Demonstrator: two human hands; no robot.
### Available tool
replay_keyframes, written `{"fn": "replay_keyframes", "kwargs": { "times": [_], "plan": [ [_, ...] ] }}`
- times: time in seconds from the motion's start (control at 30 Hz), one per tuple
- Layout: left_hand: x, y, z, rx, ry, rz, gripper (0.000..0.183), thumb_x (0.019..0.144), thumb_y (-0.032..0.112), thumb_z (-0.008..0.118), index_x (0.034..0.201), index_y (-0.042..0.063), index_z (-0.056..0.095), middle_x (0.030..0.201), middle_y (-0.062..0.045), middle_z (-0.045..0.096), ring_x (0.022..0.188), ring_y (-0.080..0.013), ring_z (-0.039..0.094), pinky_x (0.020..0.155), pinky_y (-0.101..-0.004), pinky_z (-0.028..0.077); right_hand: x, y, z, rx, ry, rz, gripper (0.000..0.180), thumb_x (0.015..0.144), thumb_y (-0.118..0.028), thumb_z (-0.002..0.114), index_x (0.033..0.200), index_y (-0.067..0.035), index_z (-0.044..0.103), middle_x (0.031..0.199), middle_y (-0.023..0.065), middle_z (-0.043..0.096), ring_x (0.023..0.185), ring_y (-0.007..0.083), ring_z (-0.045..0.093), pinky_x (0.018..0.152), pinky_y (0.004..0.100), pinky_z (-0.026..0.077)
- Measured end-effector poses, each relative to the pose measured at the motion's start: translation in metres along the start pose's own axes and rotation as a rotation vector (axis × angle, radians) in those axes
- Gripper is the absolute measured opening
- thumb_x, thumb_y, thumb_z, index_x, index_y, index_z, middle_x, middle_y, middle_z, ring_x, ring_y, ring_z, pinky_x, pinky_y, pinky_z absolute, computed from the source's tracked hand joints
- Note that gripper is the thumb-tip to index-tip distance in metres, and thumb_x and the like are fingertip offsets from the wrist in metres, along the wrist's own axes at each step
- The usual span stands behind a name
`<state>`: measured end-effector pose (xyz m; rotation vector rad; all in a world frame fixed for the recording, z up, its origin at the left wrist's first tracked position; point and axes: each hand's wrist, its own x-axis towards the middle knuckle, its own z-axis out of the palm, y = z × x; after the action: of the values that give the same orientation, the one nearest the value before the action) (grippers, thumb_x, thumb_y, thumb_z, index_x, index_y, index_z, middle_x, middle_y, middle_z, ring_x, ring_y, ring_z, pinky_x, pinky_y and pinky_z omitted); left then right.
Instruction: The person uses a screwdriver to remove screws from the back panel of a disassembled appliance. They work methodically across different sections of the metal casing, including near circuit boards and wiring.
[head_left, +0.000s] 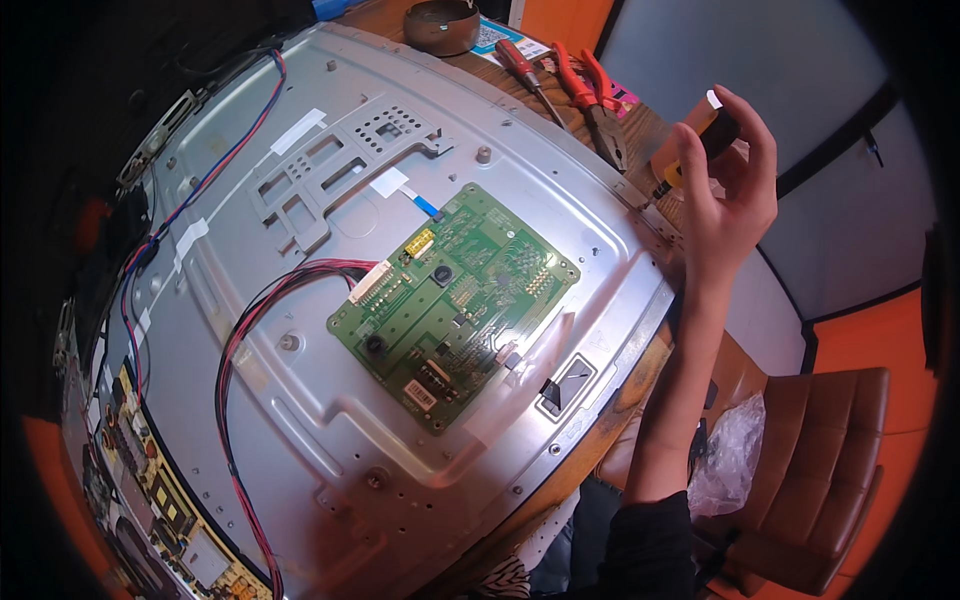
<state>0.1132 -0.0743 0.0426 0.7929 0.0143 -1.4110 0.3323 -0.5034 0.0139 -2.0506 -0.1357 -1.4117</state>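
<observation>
My right hand (727, 180) grips a yellow-and-black-handled screwdriver (714, 133) between thumb and fingers. The screwdriver slants down and left, its lower end at the far right rim of a large metal back panel (420, 480), apparently of a flat-screen TV. Whether the tip sits in a screw is too small to tell. On the panel lies a green circuit board (480, 300), with a red-and-black wire bundle (247, 330) plugged into its left side and a blue-ended ribbon cable (426, 204) at its top. My left hand is out of view.
Red-handled pliers (589, 82) and a red-handled screwdriver (517, 64) lie beyond the panel on the wooden table (645, 124), near a round bowl (442, 30). A yellowish power board (169, 502) is at lower left. A brown chair (817, 435) and clear plastic (727, 457) are at right.
</observation>
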Motion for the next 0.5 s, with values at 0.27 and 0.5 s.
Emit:
{"fn": "replay_keyframes", "kwargs": {
  "times": [0.27, 0.5],
  "plan": [
    [0.0016, 0.0036, -0.0004, 0.084, 0.008, -0.022, 0.072, 0.094, 0.040, 0.047, 0.143, -0.002, 0.016, 0.142, -0.022, 0.033, 0.131, -0.0279, 0.034, 0.108, -0.0372, 0.022, 0.0040, 0.0039, 0.0060, 0.279, 0.004, -0.097, 0.032, 0.084, -0.009, 0.066, 0.115, -0.006, 0.059, 0.107, 0.0089, 0.063, 0.083, 0.0089, 0.062, 0.068, 0.0198, 0.049],
    [0.0016, 0.0067, 0.0023, 0.048, 0.013, -0.039, 0.073, 0.094, 0.039, 0.048, 0.143, -0.003, 0.015, 0.142, -0.021, 0.032, 0.132, -0.0281, 0.032, 0.109, -0.0378, 0.021, 0.0016, 0.0000, 0.0027, 0.093, 0.002, -0.033, 0.034, 0.081, -0.008, 0.070, 0.112, -0.005, 0.056, 0.106, 0.0078, 0.058, 0.081, 0.0102, 0.063, 0.066, 0.0193, 0.050]
  ]
}}
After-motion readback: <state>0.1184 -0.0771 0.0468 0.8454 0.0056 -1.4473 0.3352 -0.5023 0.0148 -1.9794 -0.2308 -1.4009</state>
